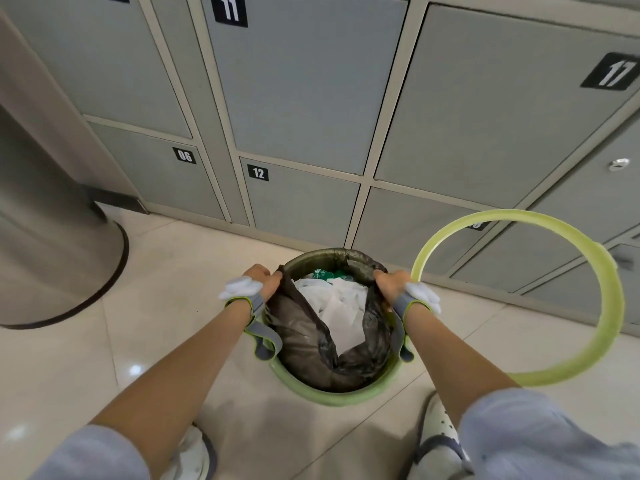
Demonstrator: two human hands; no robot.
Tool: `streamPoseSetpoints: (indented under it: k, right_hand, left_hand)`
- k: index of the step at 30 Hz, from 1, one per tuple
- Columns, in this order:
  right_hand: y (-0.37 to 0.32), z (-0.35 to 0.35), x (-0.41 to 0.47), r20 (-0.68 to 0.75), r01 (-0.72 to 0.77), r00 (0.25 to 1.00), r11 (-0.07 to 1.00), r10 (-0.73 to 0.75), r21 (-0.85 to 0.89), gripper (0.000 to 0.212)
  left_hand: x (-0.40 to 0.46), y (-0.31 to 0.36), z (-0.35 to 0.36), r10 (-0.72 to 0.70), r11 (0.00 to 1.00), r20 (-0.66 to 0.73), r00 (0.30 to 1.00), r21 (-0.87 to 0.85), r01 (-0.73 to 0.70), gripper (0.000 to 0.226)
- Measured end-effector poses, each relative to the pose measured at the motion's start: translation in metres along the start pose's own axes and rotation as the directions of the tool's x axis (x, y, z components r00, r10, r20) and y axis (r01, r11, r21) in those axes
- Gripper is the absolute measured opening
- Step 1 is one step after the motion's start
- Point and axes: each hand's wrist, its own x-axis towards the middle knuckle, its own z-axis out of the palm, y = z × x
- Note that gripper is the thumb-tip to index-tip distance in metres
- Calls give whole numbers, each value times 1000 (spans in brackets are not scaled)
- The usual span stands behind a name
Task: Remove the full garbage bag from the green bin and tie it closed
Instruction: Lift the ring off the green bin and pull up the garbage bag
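Looking down past two pale blue sleeves and a pair of light shoes planted on glossy beige floor tiles. Bare forearms reaching forward, each wrist wrapped in a grey strap with lime edging and some white blurred bit on top.

Sitting right between the feet: green bin, round, upright on the floor. Black garbage bag still down inside it, stuffed with crumpled white paper or plastic and something green near the back. Near edge of the bag already pulled off the rim and bunched inward, far edge still folded over the rim.

Left hand closed tight on the bag's edge at the left side of the bin, fingers curled around the gathered plastic. Right hand doing the same on the right side, clenched on the bag's edge. Bag mouth stretched open between the two.

Off to the right, a thin yellow-green ring, about bin-sized, tilted up near the lockers; can't tell what's propping it.

Further back, a wall of grey lockers with black number tags, 06, 11, 12, 17 readable. Far left, a big brushed-metal cylinder standing on the floor.
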Motion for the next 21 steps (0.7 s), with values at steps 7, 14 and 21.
streamPoseSetpoints:
  k: [7, 14, 21]
  right_hand:
    - [3, 6, 9, -32, 45, 998, 999, -46, -30, 29]
    - [-4, 4, 3, -50, 295, 953, 953, -299, -63, 24]
    - [-2, 0, -22, -47, 339, 940, 939, -337, 50, 35]
  left_hand:
    - [14, -7, 0, 130, 991, -69, 989, 45, -127, 14]
    - [-9, 20, -2, 286, 947, -139, 948, -111, -302, 12]
    - [-47, 30, -5, 419, 904, -53, 907, -70, -422, 10]
